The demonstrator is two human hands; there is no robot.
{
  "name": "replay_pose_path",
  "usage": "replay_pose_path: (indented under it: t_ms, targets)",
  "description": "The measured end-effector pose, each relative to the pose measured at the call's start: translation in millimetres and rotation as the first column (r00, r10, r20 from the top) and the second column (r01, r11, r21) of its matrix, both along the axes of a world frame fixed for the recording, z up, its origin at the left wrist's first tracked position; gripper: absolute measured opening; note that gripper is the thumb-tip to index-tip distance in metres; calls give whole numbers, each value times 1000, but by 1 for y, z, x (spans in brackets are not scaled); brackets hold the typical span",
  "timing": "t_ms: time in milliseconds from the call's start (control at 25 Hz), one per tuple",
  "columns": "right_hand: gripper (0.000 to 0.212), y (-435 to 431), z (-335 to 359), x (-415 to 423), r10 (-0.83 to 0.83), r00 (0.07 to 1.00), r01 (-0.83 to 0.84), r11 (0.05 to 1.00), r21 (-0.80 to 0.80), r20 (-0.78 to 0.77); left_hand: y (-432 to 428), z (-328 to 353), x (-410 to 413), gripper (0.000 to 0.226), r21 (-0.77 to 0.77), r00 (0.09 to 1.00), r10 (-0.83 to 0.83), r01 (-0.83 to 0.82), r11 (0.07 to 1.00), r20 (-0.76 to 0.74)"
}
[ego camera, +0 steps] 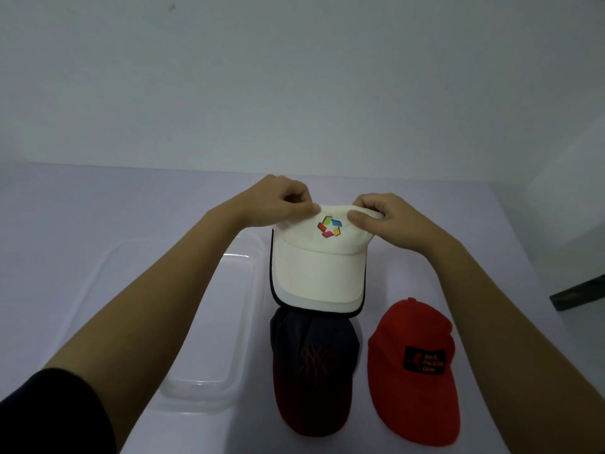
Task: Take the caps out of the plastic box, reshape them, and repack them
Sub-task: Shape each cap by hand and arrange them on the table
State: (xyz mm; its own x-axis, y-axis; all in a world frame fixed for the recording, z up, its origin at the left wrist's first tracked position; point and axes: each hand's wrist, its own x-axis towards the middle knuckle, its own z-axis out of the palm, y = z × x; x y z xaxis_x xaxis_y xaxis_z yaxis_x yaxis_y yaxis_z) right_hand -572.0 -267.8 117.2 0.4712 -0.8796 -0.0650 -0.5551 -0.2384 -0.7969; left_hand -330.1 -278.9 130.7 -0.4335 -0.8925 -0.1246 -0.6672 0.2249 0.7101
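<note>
A white cap [319, 273] with a multicoloured logo and a dark-edged brim hangs above the table, brim toward me. My left hand [278, 203] pinches its crown at the left, and my right hand [381, 217] pinches the crown at the right. Under its brim lies a dark navy cap [311, 371] with red stitching, flat on the table. To the right of that lies a red cap [414, 365] with a black patch. The clear plastic box [209, 322] sits on the table at the left, partly behind my left forearm.
The white table [98, 217] runs back to a pale wall. A dark object [579, 294] sits at the right edge of the view. The plastic box looks to hold nothing.
</note>
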Motion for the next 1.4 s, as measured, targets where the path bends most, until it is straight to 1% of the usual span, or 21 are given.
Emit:
replay_pose_path:
  t_ms: [80, 160, 320, 400, 440, 480, 520, 600, 640, 680, 800, 880, 1000, 1080, 1160, 1200, 1240, 1280, 1320, 1360, 1400]
  targets:
    - [12, 0, 0, 3, 8, 1000, -9, 1000, 2, 12, 5, -1, -2, 23, 38, 988, 18, -12, 999, -151]
    - [14, 1, 3, 4, -13, 998, 11, 1000, 25, 64, 11, -2, -6, 17, -12, 965, 44, -49, 999, -259]
    - [22, 5, 1, 8, -76, 991, 77, 997, -3, 112, 19, -8, -9, 13, -238, 987, 52, -88, 967, -155]
    - [17, 5, -3, 9, -147, 970, 162, 985, -66, 192, 23, -6, -13, 13, -300, 979, 32, -92, 949, -201]
    - [16, 5, -5, 9, -166, 948, 185, 982, -46, 271, 25, -3, -16, 13, -329, 971, 13, -93, 940, -237]
    - [26, 7, -8, 7, -173, 915, 177, 984, 22, 364, 26, 1, -18, 14, -351, 962, -8, -91, 932, -272]
    - [45, 9, -13, 6, -188, 872, 146, 981, 126, 453, 28, 5, -20, 15, -369, 954, -31, -85, 925, -298]
    - [85, 17, -26, 7, -250, 797, 68, 942, 329, 550, 29, 11, -23, 14, -416, 948, -73, -66, 907, -309]
    - [96, 22, -34, 10, -266, 766, 18, 919, 394, 585, 28, 12, -23, 13, -442, 948, -89, -59, 895, -305]
    - [99, 27, -42, 13, -288, 728, -36, 891, 453, 623, 27, 11, -24, 12, -470, 950, -96, -59, 881, -298]
    - [86, 41, -59, 15, -379, 578, -214, 784, 582, 723, 22, 6, -22, 22, -568, 956, -76, -104, 816, -283]
    - [78, 48, -63, 14, -413, 536, -280, 735, 617, 736, 19, 0, -20, 24, -630, 964, -77, -105, 769, -254]
    - [75, 55, -69, 16, -476, 540, -280, 677, 681, 695, 14, -13, -17, 26, -710, 989, -44, -69, 701, -140]
    - [76, 56, -71, 19, -541, 485, -222, 684, 695, 687, 13, -24, -16, 29, -725, 997, 21, -64, 686, -68]
    - [72, 54, -70, 22, -592, 386, -185, 702, 688, 708, 17, -35, -21, 29, -615, 979, 149, -202, 762, -137]
    - [68, 52, -68, 24, -595, 346, -178, 718, 673, 725, 20, -39, -25, 28, -484, 937, 250, -340, 806, -242]
    - [64, 50, -67, 24, -588, 324, -162, 737, 656, 741, 24, -42, -27, 32, -268, 854, 370, -477, 837, -365]
    - [64, 47, -65, 24, -578, 314, -140, 756, 639, 753, 29, -44, -29, 42, 54, 745, 479, -516, 855, -464]
    - [65, 45, -63, 24, -567, 307, -118, 775, 621, 764, 34, -48, -29, 56, 381, 646, 552, -401, 833, -527]
    - [65, 42, -61, 24, -552, 304, -100, 792, 602, 777, 40, -56, -27, 66, 592, 588, 584, -209, 778, -559]
    - [63, 39, -59, 24, -533, 302, -87, 810, 579, 791, 48, -63, -27, 69, 696, 552, 596, -39, 717, -583]
